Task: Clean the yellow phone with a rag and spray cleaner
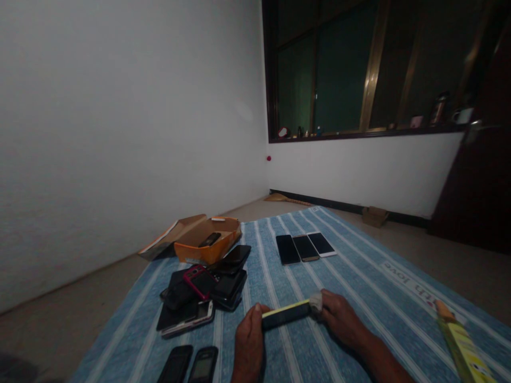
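My left hand (249, 340) is closed around the left end of a dark phone (286, 317) with a yellow-green edge, held tilted above the striped bed cover. In my right hand (339, 316) a small crumpled greyish cloth (316, 303) is pinched against the phone's right end. Beyond them lie three phones side by side, a black one (287, 249), a gold-edged one (306, 248) and a white one (321, 244). To the left is a loose pile of several phones, with a pink-framed phone (200, 282) on it.
An open orange cardboard box (199, 254) with a phone (209, 240) inside stands behind the pile. Two keypad phones (203, 365) lie at the front left. A yellow bottle (465, 346) with an orange cap rests at the right. The blue striped cover (371, 298) spreads under everything.
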Demonstrator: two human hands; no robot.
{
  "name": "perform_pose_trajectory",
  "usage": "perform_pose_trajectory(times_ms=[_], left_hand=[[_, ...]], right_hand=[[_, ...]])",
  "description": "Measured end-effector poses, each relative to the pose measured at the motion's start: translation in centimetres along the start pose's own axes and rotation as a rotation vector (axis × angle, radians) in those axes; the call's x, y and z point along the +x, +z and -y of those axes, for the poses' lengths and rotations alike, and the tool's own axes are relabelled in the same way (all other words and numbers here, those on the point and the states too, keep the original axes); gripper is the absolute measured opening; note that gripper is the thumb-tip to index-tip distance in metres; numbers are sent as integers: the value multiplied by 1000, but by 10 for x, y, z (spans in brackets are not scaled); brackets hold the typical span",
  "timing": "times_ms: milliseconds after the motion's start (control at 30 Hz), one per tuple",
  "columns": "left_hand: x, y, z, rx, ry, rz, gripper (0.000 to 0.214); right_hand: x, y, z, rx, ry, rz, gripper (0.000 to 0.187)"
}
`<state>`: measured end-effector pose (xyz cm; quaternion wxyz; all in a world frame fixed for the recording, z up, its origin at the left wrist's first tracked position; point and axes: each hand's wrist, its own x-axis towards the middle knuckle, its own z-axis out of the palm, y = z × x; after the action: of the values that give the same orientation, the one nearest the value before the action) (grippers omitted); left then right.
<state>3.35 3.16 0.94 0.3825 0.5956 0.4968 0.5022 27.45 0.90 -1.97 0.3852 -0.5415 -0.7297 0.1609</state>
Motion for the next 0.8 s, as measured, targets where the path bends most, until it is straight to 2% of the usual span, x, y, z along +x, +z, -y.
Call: perform_pose_trajectory(times_ms=[167, 233, 300, 400, 500, 667, 800], left_hand=[[-1, 1, -4, 9, -18, -17, 51], [-2, 1, -7, 11, -17, -21, 51], [-3, 1, -10, 13, -16, -18, 51], [-3, 1, -12, 10, -12, -12, 50], [-2, 2, -10, 6, -6, -6, 48], [-2, 3, -5, -9, 19, 3, 47], [-2, 3, -8, -21, 24, -16, 47]], right_hand=[[1, -1, 14, -93, 34, -240, 37], [2, 6, 24, -219, 0, -303, 39], [2, 19, 34, -378, -43, -346, 34], [3, 41, 46, -516, -86, -363, 30], [5, 55, 56, -536, -102, -366, 29], [5, 59, 79, -436, -147, -311, 21], [8, 68, 91, -401, -239, -287, 24]])
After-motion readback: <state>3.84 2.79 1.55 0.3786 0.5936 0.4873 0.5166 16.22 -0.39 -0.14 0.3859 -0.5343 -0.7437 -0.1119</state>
